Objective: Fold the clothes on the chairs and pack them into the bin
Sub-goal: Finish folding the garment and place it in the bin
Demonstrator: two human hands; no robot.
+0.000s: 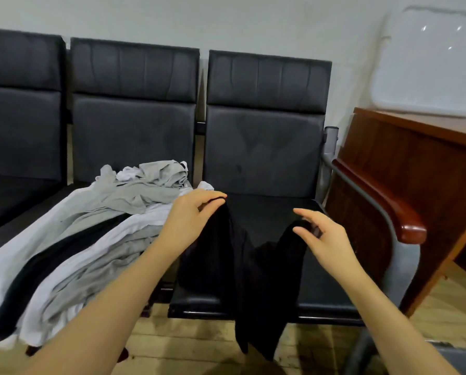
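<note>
Room: pale wall [226, 20] behind a row of black padded chairs [134, 112]; wooden plank floor [188, 345] below.
Right side: brown wooden counter [415, 147] beside the rightmost chair, with a white plastic bin [429, 66] standing tilted on it against the wall.
Armrest: reddish-brown wooden armrest [383, 201] on a grey metal frame, between the rightmost chair and the counter.
Clothes pile: heap of grey, white and dark clothes [91, 234] spread over the middle chair seat, unfolded, spilling toward its front edge.
Black garment: black garment [242, 266] draped across the rightmost chair seat [269, 209], its lower part hanging over the front edge toward the floor.
Left hand: left hand [191, 217] pinches the garment's upper left corner between thumb and fingers [215, 198], lifted just above the seat.
Right hand: right hand [323, 239] grasps the garment's upper right corner, cloth bunched between thumb and curled fingers.
Span: cloth sags between the two hands.
</note>
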